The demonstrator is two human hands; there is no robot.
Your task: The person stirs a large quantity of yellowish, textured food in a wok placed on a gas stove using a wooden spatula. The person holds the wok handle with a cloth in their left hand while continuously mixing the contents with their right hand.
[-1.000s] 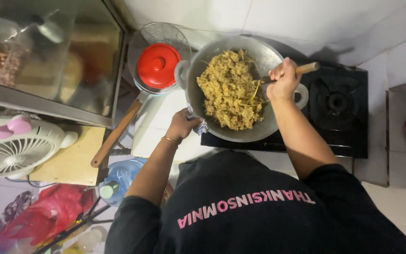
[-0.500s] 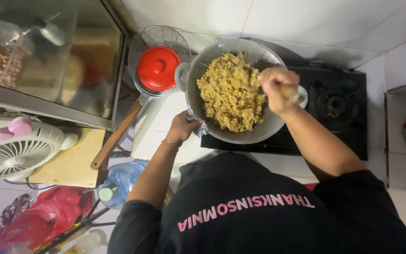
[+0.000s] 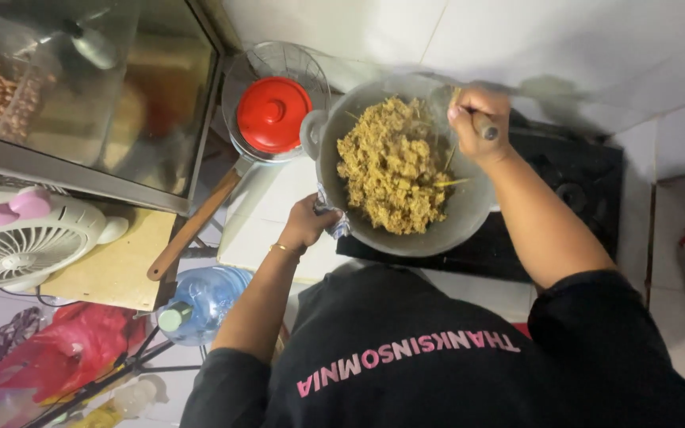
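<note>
Gripping the wok (image 3: 469, 226) rim through a cloth (image 3: 333, 220), the left hand (image 3: 308, 223) is clamped; right hand (image 3: 479, 120) closed round a wooden handle (image 3: 485, 127) above the noodles (image 3: 394, 170). Wok sits on the stove (image 3: 572, 190), beside a red-lidded strainer (image 3: 273, 111).

A single head-worn camera looks steeply down from above the person's shoulders, close over the work. The black stove (image 3: 564, 198) and wok (image 3: 390, 170) sit at upper centre, a fan (image 3: 21, 238) at the left edge, and the person's own black shirt (image 3: 422, 357) fills the bottom.
</note>
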